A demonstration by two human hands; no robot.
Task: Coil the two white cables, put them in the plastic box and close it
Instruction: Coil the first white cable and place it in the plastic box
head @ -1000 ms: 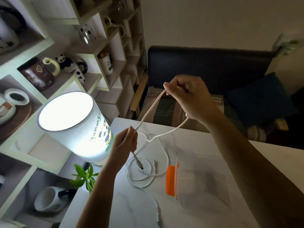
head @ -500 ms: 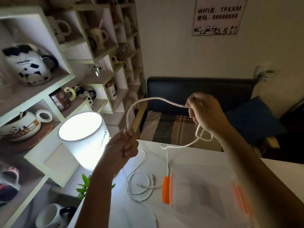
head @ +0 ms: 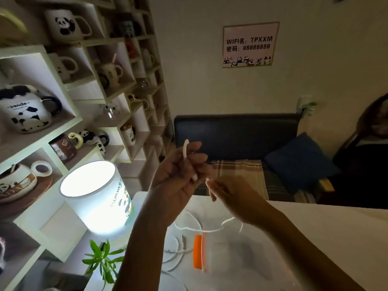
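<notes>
Held aloft over counter: cable, pinched in left hand, trailing to right hand, also pinching. Second cable beside box. Probably light, limp, springy; best gripped across gathered loops.

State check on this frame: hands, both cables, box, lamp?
left hand: holds a cable, folded loop sticking up
right hand: pinches the same cable
held cable: raised, partly coiled, slack hanging
second cable: loose on table
box: on table, lid state unclear
lamp: lit
</notes>
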